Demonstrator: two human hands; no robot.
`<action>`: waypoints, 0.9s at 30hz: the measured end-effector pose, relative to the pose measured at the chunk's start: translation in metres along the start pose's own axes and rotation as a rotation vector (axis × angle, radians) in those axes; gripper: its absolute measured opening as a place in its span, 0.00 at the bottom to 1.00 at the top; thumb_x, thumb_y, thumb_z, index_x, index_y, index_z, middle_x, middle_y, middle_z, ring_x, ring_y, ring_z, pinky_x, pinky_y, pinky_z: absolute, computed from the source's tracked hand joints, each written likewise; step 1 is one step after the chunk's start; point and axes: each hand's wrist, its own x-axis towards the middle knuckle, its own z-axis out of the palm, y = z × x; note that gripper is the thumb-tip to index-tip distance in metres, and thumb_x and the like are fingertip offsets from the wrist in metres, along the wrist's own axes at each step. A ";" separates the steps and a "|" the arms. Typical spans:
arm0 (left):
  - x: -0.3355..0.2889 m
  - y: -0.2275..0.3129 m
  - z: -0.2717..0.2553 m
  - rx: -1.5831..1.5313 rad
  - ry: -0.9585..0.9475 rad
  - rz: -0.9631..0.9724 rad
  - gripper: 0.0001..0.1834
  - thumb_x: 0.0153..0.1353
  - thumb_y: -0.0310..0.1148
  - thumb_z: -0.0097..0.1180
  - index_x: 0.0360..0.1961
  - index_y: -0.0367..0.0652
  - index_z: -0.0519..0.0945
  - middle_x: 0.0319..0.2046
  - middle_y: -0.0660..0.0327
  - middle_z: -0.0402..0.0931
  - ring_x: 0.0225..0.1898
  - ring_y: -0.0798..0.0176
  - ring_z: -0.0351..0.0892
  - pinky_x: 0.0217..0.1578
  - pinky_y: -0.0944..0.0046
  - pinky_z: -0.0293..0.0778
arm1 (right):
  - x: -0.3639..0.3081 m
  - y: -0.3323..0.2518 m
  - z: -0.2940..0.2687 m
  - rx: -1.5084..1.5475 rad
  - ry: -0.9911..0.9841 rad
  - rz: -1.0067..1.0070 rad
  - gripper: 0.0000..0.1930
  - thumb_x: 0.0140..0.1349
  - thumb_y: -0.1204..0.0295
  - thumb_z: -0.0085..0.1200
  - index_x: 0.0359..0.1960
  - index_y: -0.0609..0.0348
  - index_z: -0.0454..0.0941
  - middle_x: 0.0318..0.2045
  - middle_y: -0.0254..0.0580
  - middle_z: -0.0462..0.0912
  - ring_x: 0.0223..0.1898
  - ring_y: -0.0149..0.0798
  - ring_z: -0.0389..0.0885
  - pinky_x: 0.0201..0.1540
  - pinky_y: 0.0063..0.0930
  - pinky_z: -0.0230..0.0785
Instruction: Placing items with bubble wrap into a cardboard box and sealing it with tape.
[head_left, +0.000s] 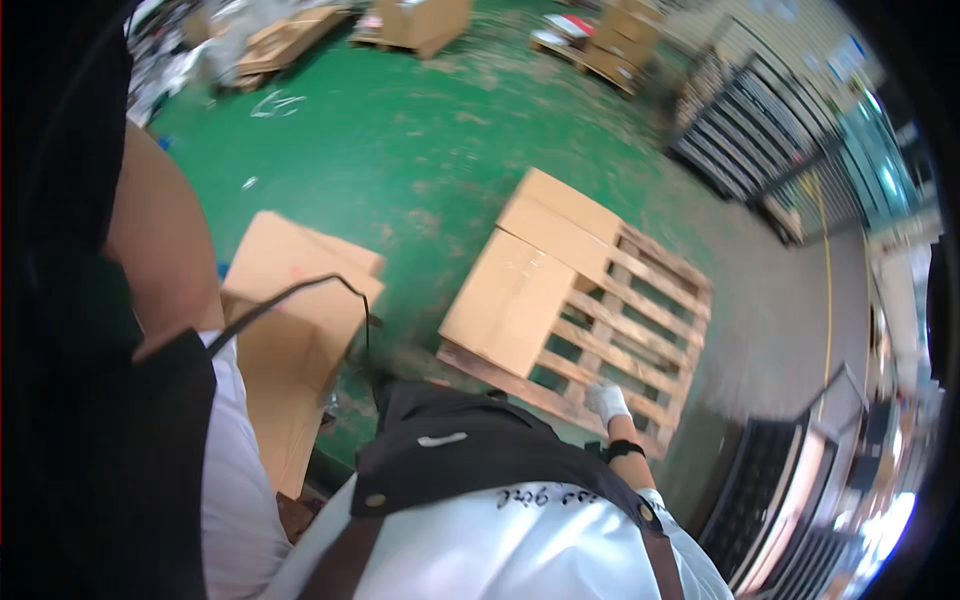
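Observation:
My right hand (606,401), in a white glove with a black band at the wrist, hangs over the near right part of a wooden pallet (655,345). Its fingers are small and blurred, so I cannot make out their shape or whether they touch the slats. Two closed cardboard boxes lie on the pallet's left side: a near box (508,300) and a far box (560,215). At the left edge my left arm (160,240) shows large and close, while its hand is out of sight.
To the left, a cardboard box (290,330) with raised flaps stands on the green floor (400,140). More cartons (430,25) sit on pallets at the back. Dark metal racks (745,125) stand at the far right, and another dark rack (755,480) at the near right.

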 end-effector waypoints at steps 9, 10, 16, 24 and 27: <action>-0.191 0.081 -0.171 0.505 0.269 -0.172 0.41 0.63 0.62 0.35 0.53 0.28 0.71 0.51 0.46 0.73 0.52 0.50 0.74 0.58 0.54 0.64 | 0.069 -0.159 0.173 -0.643 -0.173 -0.533 0.17 0.59 0.61 0.48 0.43 0.61 0.78 0.24 0.36 0.78 0.26 0.31 0.76 0.28 0.25 0.68; -0.213 0.089 -0.182 0.563 0.299 -0.207 0.41 0.63 0.61 0.35 0.53 0.28 0.71 0.50 0.46 0.74 0.52 0.51 0.74 0.58 0.54 0.64 | 0.057 -0.192 0.211 -0.600 -0.237 -0.587 0.18 0.59 0.62 0.49 0.44 0.62 0.77 0.25 0.35 0.78 0.27 0.28 0.75 0.28 0.23 0.67; -0.293 0.121 -0.176 0.791 0.453 -0.455 0.40 0.63 0.60 0.35 0.52 0.28 0.71 0.49 0.47 0.74 0.51 0.51 0.74 0.58 0.55 0.64 | -0.064 -0.340 0.362 -0.483 -0.420 -0.927 0.23 0.59 0.59 0.51 0.49 0.66 0.75 0.45 0.59 0.79 0.49 0.53 0.77 0.53 0.36 0.67; -0.278 0.192 -0.141 1.158 0.414 -0.762 0.38 0.64 0.59 0.34 0.52 0.29 0.71 0.48 0.48 0.75 0.50 0.53 0.75 0.57 0.55 0.64 | -0.253 -0.486 0.429 -0.689 -0.677 -1.997 0.37 0.45 0.65 0.66 0.60 0.51 0.67 0.64 0.42 0.63 0.68 0.48 0.54 0.66 0.52 0.51; -0.331 0.045 -0.145 0.460 0.868 -1.074 0.24 0.60 0.40 0.59 0.51 0.32 0.73 0.48 0.52 0.76 0.48 0.59 0.75 0.54 0.60 0.65 | -0.230 -0.500 0.461 -1.520 -0.748 -2.080 0.20 0.48 0.62 0.63 0.46 0.46 0.80 0.52 0.33 0.78 0.62 0.45 0.66 0.66 0.65 0.41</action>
